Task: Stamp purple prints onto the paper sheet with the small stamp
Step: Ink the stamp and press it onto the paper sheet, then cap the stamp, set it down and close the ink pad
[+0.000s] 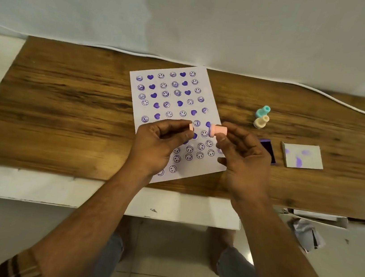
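Currently right hand fingers pinch pink stamp sideways, held above the paper sheet. Left hand fingers pinch its pink cap, just beside the stamp, apart. Sheet lies on table, mostly covered in purple prints. Ink pad open to the right.

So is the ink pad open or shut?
Open: the ink pad shows its dark purple surface, and its grey lid lies apart to the right.
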